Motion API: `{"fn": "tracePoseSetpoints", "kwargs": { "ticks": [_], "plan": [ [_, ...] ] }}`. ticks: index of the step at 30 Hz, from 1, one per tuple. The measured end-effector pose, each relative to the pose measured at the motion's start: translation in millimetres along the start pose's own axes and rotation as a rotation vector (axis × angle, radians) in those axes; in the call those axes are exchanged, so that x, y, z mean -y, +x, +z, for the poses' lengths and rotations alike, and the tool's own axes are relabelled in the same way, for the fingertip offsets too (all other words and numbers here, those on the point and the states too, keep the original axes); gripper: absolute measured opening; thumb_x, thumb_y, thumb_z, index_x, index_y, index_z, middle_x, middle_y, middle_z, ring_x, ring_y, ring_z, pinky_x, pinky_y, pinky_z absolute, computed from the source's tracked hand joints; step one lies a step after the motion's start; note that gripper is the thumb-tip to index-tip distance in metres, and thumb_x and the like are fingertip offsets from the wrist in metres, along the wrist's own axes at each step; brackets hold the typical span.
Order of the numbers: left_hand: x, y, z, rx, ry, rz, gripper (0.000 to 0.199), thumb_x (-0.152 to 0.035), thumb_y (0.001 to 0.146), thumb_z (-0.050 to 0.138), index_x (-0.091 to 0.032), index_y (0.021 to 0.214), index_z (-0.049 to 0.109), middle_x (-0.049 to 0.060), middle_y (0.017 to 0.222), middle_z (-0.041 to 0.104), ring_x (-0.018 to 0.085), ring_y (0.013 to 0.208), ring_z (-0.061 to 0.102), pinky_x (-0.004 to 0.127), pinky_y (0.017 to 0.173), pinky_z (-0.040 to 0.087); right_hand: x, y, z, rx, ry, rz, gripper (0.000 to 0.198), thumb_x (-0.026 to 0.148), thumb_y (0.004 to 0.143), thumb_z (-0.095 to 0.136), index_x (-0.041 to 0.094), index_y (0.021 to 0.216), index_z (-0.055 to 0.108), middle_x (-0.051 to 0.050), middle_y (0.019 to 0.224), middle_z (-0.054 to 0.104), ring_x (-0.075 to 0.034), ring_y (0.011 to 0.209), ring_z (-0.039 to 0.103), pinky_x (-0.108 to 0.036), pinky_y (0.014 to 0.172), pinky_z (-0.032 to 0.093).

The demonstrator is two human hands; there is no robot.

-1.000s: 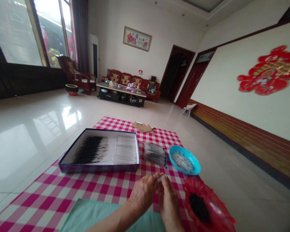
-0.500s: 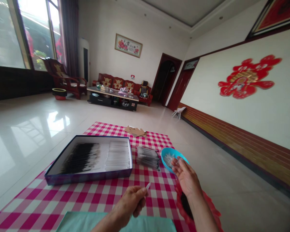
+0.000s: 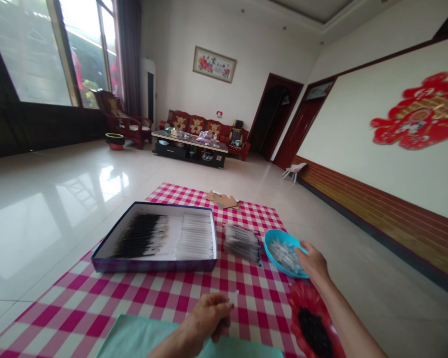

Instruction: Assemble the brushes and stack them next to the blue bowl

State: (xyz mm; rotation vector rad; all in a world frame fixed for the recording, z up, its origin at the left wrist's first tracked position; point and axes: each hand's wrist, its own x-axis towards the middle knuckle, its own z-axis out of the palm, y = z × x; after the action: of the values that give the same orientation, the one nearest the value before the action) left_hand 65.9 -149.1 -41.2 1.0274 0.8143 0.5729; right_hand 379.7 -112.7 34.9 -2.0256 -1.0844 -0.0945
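My left hand is closed in a pinch on a small translucent plastic piece above the checked tablecloth. On the right, my right hand is at the near right rim of a blue bowl, its fingertips bent over the edge among clear plastic pieces. Its fingers are drawn together; whether a piece is between them is hidden. Just below that forearm is a red scalloped dish with small black parts inside. A pile of clear, dark-tipped sticks lies left of the bowl.
A shallow box holds rows of black-ended sticks and clear sticks. Cardboard pieces lie at the tablecloth's far end. A pale green cloth is at the near edge. A coffee table stands beyond.
My right hand has lowered from above the blue bowl to its rim and contents. My left hand keeps its pinch on the plastic piece. The whole view has shifted slightly.
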Motion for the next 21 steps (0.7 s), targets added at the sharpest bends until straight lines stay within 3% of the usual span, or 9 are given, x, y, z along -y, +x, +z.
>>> {"fn": "tracePoseSetpoints", "kwargs": {
  "ticks": [3,6,9,11,14,16,21],
  "plan": [
    [3,2,4,-0.008,0.073,0.016,0.035,-0.051,0.065,0.06,-0.017,0.06,0.051,-0.003,0.048,0.049,0.007,0.037,0.037,0.021,0.035,0.023,18,-49,2,0.136,0.148,-0.056,0.035,0.039,0.074,0.052,0.022,0.1,0.067,-0.006,0.096,0.072,-0.023,0.082,0.068,-0.03,0.069,0.052],
    [-6,1,4,-0.034,0.268,0.224,0.028,-0.041,0.073,0.055,-0.015,0.062,0.058,-0.005,0.048,0.044,0.008,0.045,0.039,0.021,0.043,0.026,34,-119,15,0.253,0.456,-0.023,0.036,0.045,0.074,0.057,0.022,0.1,0.067,-0.007,0.1,0.071,-0.025,0.084,0.067,-0.031,0.07,0.054],
    [-38,-1,-10,-0.141,0.616,0.489,0.024,-0.033,0.078,0.051,-0.016,0.071,0.067,-0.003,0.056,0.05,0.01,0.057,0.046,0.022,0.054,0.031,37,-174,37,0.295,0.575,0.022,0.035,0.048,0.07,0.062,0.023,0.094,0.07,-0.007,0.092,0.073,-0.025,0.078,0.069,-0.031,0.066,0.057],
    [-68,2,-29,-0.246,0.852,0.552,0.025,-0.031,0.082,0.048,-0.019,0.079,0.07,0.0,0.066,0.057,0.013,0.066,0.051,0.022,0.062,0.034,32,-194,52,0.277,0.633,0.0,0.034,0.049,0.07,0.064,0.024,0.091,0.071,-0.007,0.089,0.074,-0.025,0.077,0.069,-0.031,0.066,0.058],
    [-105,16,-65,-0.358,1.169,0.444,0.027,-0.026,0.081,0.046,-0.02,0.093,0.07,0.004,0.085,0.064,0.016,0.079,0.056,0.024,0.071,0.038,24,-203,69,0.174,0.673,-0.083,0.03,0.048,0.072,0.063,0.025,0.088,0.072,-0.006,0.086,0.074,-0.026,0.078,0.07,-0.032,0.07,0.058],
    [-119,26,-87,-0.337,1.235,0.373,0.026,-0.022,0.076,0.051,-0.019,0.093,0.07,0.006,0.083,0.066,0.018,0.079,0.058,0.024,0.071,0.039,20,-203,75,0.141,0.681,-0.113,0.028,0.048,0.074,0.062,0.026,0.088,0.072,-0.006,0.084,0.074,-0.025,0.077,0.07,-0.031,0.069,0.058],
    [-120,37,-110,-0.239,1.276,0.281,0.021,-0.018,0.066,0.056,-0.018,0.078,0.073,0.002,0.068,0.068,0.015,0.064,0.059,0.021,0.06,0.04,15,-202,82,0.156,0.665,-0.129,0.026,0.046,0.075,0.06,0.027,0.089,0.072,-0.005,0.083,0.075,-0.023,0.075,0.071,-0.026,0.064,0.057]
  ]
}}
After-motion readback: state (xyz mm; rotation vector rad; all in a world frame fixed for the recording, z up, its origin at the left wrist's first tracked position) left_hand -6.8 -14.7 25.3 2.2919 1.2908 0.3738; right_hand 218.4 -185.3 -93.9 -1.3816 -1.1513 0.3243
